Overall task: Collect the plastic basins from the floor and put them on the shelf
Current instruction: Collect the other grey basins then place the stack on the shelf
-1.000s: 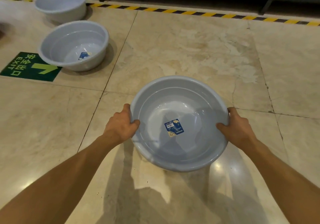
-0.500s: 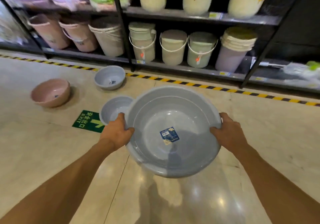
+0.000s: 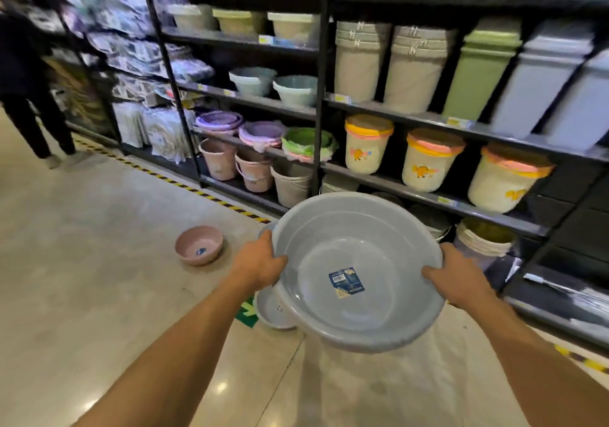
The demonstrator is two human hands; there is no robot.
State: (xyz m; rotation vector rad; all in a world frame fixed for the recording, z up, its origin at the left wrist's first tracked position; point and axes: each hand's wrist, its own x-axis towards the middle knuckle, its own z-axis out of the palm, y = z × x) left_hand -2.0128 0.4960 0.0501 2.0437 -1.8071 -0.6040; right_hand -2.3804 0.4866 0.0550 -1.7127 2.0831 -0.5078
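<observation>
Fingers [image 3: 431,273] of the right hand [image 3: 456,276] are curling over the near-right rim of the grey basin [image 3: 357,271], thumb lying inside the wall, while the left hand [image 3: 258,263] is clamping the opposite rim the same way. Between the two hands the basin is hanging clear of the floor [image 3: 82,278], tilted so its labelled bottom is facing the camera. It is probably handling as light, stiff plastic with a smooth, somewhat slippery wall, so the rolled rim at opposite sides looks like the surest place to be gripping. Just below the left fingers, one smaller grey basin [image 3: 273,311] is sitting on the floor, partly hidden. Farther left of them, one pink basin [image 3: 199,245] is resting upright. Beyond the fingers the shelf [image 3: 428,197] is standing, crowded with buckets and bins.
</observation>
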